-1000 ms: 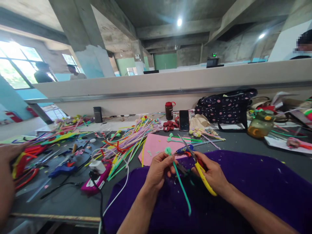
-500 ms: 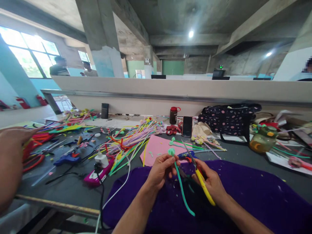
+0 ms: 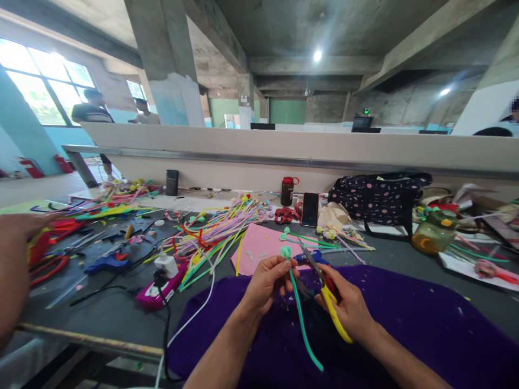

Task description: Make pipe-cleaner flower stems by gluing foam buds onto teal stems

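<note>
Between the thumb and fingers of my left hand (image 3: 263, 283) is a mint-green pipe cleaner (image 3: 300, 313). Its top is wound into a small round bud, and the long stem hangs down over purple cloth (image 3: 389, 308). My right hand (image 3: 351, 302) is closed around a pair of scissors (image 3: 335, 319) with yellow and red handles. Their blades point up and to the left, just right of the green bud and apart from it. Fingers partly hide the handles.
A pink sheet (image 3: 259, 243) lies ahead, beside a pile of coloured pipe cleaners (image 3: 227, 227). To the left are a magenta power strip (image 3: 152, 294), a blue glue gun (image 3: 107, 263) and another person's arm (image 3: 14, 275). A phone (image 3: 310, 209), bottle (image 3: 287, 192) and dark patterned bag (image 3: 379, 202) stand behind.
The scissors have shifted slightly left and turned a little in my right hand. My left hand keeps its pinch on the green pipe cleaner. The view has moved slightly.
</note>
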Available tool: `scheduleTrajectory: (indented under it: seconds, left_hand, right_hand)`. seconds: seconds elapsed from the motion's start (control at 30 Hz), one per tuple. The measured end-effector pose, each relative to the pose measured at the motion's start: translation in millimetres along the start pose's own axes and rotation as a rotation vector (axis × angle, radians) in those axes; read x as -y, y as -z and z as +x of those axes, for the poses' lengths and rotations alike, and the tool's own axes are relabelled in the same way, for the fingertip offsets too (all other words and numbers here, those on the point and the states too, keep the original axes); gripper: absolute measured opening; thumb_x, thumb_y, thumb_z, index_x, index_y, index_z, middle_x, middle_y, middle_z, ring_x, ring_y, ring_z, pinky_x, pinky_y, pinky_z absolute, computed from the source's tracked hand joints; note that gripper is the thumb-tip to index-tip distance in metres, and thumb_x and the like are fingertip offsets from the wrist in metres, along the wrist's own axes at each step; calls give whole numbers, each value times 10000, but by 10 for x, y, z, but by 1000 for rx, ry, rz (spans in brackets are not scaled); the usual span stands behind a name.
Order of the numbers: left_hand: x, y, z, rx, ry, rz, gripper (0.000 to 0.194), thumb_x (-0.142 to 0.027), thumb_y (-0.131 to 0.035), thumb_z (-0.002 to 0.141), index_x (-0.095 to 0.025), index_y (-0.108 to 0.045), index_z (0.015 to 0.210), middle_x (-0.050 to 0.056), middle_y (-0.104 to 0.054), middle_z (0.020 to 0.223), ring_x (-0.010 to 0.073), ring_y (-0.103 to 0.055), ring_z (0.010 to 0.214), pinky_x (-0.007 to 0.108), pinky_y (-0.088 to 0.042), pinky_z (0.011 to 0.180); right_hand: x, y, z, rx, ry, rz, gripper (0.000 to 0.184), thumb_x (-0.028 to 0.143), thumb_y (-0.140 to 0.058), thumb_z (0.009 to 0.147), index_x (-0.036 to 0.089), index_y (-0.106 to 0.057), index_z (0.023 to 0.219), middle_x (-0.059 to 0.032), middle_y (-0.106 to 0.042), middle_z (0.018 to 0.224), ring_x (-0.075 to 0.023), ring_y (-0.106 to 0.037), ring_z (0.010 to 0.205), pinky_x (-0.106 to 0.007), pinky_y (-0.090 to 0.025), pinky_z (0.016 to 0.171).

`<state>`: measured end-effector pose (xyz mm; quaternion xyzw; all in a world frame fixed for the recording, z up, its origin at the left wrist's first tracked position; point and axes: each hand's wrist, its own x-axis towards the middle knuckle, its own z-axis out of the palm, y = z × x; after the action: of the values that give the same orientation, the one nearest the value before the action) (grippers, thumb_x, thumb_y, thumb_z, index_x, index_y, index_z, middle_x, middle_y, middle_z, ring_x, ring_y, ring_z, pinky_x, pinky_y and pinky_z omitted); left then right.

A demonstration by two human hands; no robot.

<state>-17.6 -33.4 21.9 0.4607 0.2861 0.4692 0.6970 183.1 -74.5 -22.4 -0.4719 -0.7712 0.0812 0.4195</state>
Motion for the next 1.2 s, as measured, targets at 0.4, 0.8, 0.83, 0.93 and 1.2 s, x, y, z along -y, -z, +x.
scheduleTrajectory:
  seconds: [0.4,0.8,0.83,0.93,1.2]
  left_hand:
    - [45,-25,12,41,10,55,208,-318,-618,728,-116,-573,714,52,-657,680,69,-554,420,130,-348,330]
    - [58,-22,29,-43,43,45,199,-304,-651,685,-116,-588,696,-8,-564,451,45,-448,330,127,-314,322]
    - [62,-17,29,-27,41,46,194,-302,-643,696,-117,-587,685,-8,-564,455,45,-453,336,125,-319,325]
    - [66,-13,28,-13,37,51,191,-297,-638,705,-117,-586,667,-8,-568,468,48,-474,349,127,-333,330]
    - [49,-34,27,-16,71,51,210,-299,-646,695,-109,-579,635,2,-581,466,54,-481,325,135,-326,311]
  right_hand:
    - [8,9,8,-33,146,-205,561,169,-503,726,156,-379,1272,-75,-549,860,-192,-550,744,-305,-457,650]
    - [-29,-9,-5,-20,169,-270,582,186,-511,703,142,-383,1269,-101,-564,909,-212,-558,783,-323,-474,681]
    - [-32,-10,-5,-24,170,-272,582,186,-506,702,140,-385,1269,-99,-565,901,-210,-559,780,-320,-476,678]
    - [-41,-16,-2,-35,173,-283,563,197,-500,710,132,-402,1261,-91,-568,869,-204,-563,762,-310,-481,660]
    - [-68,-34,6,-32,181,-306,558,208,-511,736,131,-394,1276,-111,-577,920,-212,-571,794,-312,-488,663]
